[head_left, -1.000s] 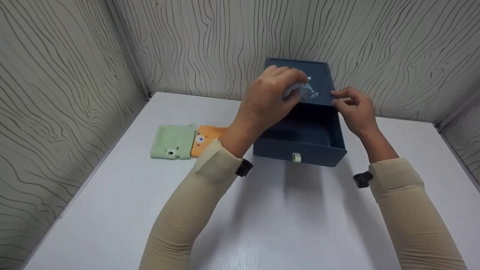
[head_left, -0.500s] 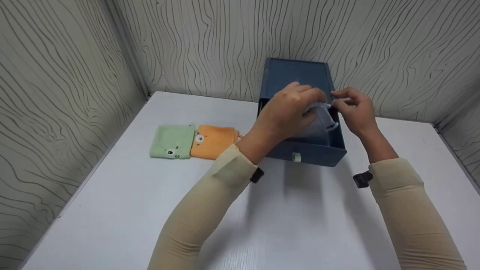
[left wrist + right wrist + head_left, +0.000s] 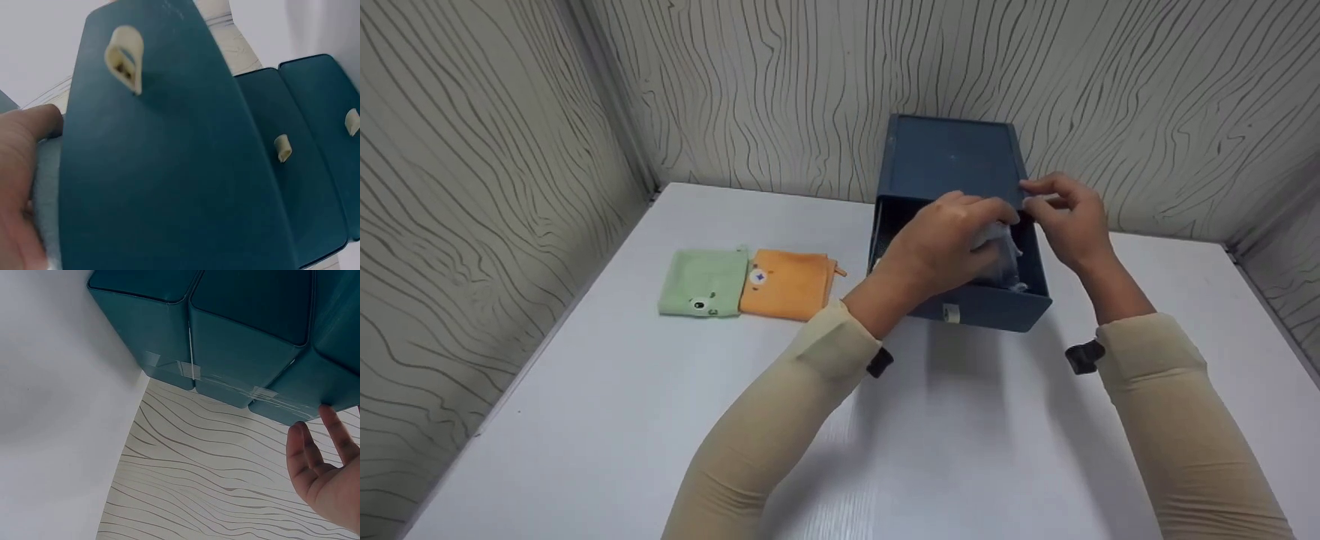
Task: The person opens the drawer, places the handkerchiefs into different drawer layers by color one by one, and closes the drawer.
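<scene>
My left hand [image 3: 941, 244] grips a folded light blue towel [image 3: 997, 259], lowered into the pulled-out top drawer [image 3: 982, 306] of a dark blue cabinet [image 3: 956, 157]. The drawer's front, with its beige pull loop [image 3: 125, 56], fills the left wrist view, where part of the towel [image 3: 48, 197] shows between hand and drawer. With its fingertips, my right hand [image 3: 1069, 217] touches the cabinet's right side near the top edge. In the right wrist view, the fingers [image 3: 337, 433] are fairly straight against that side. My left hand hides much of the drawer's inside.
A folded green towel [image 3: 705, 281] and a folded orange towel [image 3: 789, 285] with animal faces lie side by side on the white table [image 3: 622, 420], left of the cabinet. Two lower drawers [image 3: 289, 185] are closed. Patterned walls [image 3: 772, 97] stand behind and at the sides.
My left hand has come forward, right and down with the light blue towel, from over the cabinet top into the drawer. The right hand has stayed in place.
</scene>
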Motion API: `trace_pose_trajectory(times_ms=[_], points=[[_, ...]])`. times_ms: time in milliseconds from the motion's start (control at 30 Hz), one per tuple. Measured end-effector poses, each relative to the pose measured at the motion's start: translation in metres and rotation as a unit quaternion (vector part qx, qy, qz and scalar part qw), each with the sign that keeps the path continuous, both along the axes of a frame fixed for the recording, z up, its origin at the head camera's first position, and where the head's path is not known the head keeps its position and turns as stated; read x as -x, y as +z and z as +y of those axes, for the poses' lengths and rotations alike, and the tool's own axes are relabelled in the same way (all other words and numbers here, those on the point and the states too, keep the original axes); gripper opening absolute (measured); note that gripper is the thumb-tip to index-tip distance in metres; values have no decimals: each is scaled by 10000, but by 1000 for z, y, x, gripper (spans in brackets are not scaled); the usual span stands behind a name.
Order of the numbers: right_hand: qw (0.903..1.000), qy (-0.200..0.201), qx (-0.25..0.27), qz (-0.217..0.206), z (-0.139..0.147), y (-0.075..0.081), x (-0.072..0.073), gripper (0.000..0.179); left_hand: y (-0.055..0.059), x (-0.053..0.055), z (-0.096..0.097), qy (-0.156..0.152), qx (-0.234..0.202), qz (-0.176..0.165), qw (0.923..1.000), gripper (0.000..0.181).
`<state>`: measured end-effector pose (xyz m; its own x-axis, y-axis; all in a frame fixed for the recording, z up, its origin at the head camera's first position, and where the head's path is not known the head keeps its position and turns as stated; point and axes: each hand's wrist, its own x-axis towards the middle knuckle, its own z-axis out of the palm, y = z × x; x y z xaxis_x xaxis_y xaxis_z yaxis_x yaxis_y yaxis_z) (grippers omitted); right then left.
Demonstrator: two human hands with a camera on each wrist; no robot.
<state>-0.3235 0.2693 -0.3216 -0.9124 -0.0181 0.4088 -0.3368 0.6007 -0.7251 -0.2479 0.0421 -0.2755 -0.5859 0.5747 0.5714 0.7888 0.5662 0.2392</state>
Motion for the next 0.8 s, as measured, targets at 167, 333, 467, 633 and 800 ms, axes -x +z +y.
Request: trace_pose_trajectory(times_ms=[167,333,467,633,800], points=[[10000,-19,-17,53,-2,1,-1,26,-6,1,-4,-48,-77,-429,9990,26],[10000,0,32,46,-3,1,-2,25,-11,-1,-13,-274,-243,-672,9971,24],[9999,62,88,77,-2,0,-1,25,-15,-4,-22,-372,-255,-771,9960,22],[9999,77,73,93,-2,1,-2,26,-13,-7,-35,-354,-80,-735,9966,15],[9998,110,129,64,-2,2,-2,25,-10,-8,-39,-104,115,-796,9967,12]])
